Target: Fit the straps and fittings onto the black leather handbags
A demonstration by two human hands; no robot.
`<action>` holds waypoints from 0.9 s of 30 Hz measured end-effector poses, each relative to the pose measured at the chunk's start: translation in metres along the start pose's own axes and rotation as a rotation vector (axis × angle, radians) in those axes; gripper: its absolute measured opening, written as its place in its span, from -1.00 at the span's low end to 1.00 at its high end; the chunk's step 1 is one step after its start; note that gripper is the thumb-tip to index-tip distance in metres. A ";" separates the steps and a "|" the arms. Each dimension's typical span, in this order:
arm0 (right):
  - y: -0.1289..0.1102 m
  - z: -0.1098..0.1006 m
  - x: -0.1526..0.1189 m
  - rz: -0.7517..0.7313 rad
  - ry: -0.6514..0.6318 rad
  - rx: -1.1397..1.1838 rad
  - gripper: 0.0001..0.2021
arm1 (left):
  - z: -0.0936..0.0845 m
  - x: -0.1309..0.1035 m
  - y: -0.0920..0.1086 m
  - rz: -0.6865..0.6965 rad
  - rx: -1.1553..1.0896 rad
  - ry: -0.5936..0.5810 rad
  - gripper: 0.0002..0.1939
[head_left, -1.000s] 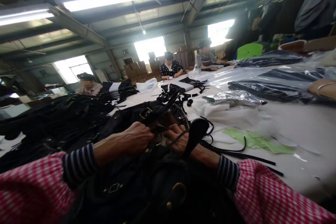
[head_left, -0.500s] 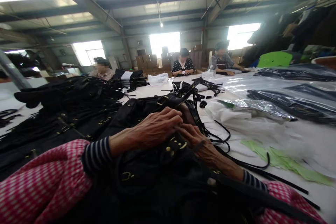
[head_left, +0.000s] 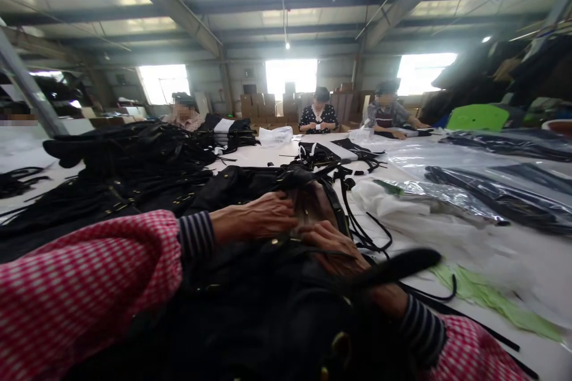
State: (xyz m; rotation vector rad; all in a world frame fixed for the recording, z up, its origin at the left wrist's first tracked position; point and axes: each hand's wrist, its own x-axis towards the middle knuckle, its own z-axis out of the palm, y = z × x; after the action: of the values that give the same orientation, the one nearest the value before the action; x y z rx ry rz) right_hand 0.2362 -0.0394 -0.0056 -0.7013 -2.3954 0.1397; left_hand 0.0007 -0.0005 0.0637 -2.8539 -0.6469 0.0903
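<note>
A black bag (head_left: 250, 303) with gold-coloured fittings lies in front of me, its mouth showing a brownish lining (head_left: 319, 202). My left hand (head_left: 263, 214) is closed at the far side of the mouth, its fingers pinching the bag's edge; the fingertips are blurred. Close beside it, my right hand (head_left: 333, 244) has its fingers curled over the near edge of the same bag. A loose black strap (head_left: 402, 265) crosses over my right wrist and hides part of it.
More black bags (head_left: 129, 149) are heaped at the left. Clear plastic-wrapped dark items (head_left: 500, 196) and white wrapping (head_left: 424, 220) lie at the right, with pale green sheets (head_left: 504, 303) nearer. Thin black straps trail over the white table (head_left: 473, 339). Several people sit across it.
My hands have shifted slightly down and apart, and the bag's mouth shows more lining. The loose strap has swung up over my right wrist. The view has turned a little left.
</note>
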 end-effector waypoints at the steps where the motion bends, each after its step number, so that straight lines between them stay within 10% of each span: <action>1: 0.002 0.002 -0.001 -0.010 0.003 0.031 -0.73 | 0.003 -0.015 0.000 -0.013 0.006 0.024 -0.86; 9: 0.034 0.023 0.013 0.258 0.091 -0.096 -0.81 | 0.029 -0.024 0.007 -0.281 -0.169 0.184 -0.50; 15: 0.032 0.017 0.060 0.549 -0.191 -0.433 -0.88 | 0.049 -0.021 0.002 -0.115 0.078 0.259 -0.84; 23: 0.034 0.029 0.075 0.538 -0.331 -0.604 -0.87 | 0.020 0.004 -0.003 -0.315 -0.140 0.117 -0.43; 27: 0.032 0.034 0.072 0.529 -0.215 -0.633 -0.89 | 0.036 0.002 -0.002 -0.276 -0.092 0.142 -0.80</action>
State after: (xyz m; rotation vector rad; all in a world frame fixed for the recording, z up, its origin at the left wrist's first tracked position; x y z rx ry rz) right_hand 0.1824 0.0277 -0.0020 -1.6792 -2.3949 -0.3625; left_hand -0.0020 0.0096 0.0293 -2.7909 -1.0278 -0.1882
